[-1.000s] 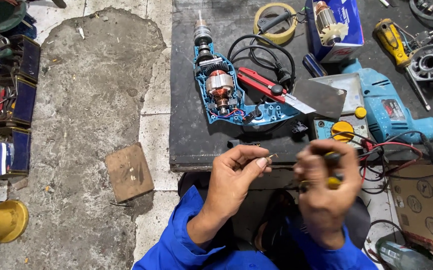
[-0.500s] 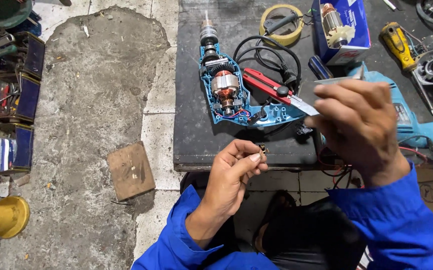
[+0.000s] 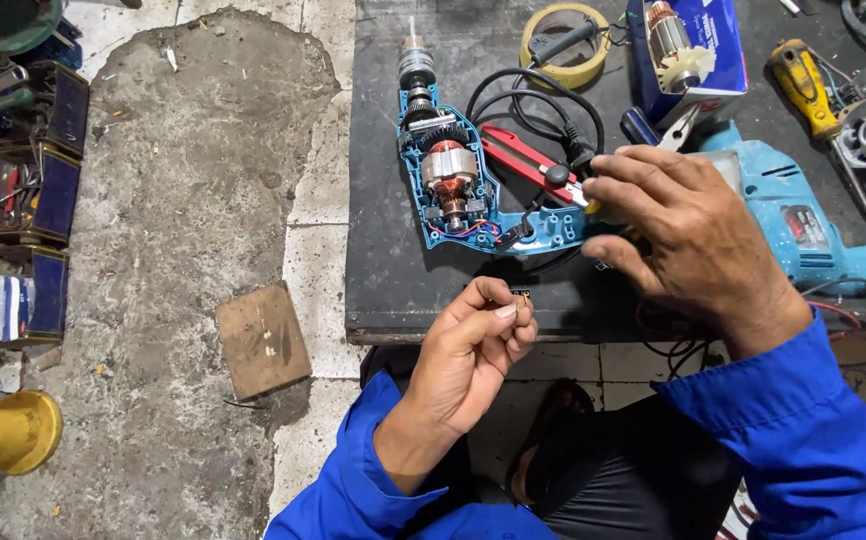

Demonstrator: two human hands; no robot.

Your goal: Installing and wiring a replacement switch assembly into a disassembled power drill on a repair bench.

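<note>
Here the left hand pinches a small metal part above the bench. The right hand grips a yellow-tipped tool beside the opened drill.

- Your opened drill lies on the desk, left of your right hand.
- The tape roll lies behind it.
- Your left hand hangs before the desk's edge.
- A wood block lies on the floor, left.

Yellow tape roll, yellow-handled screwdriver, wooden block, blue tins.
</note>
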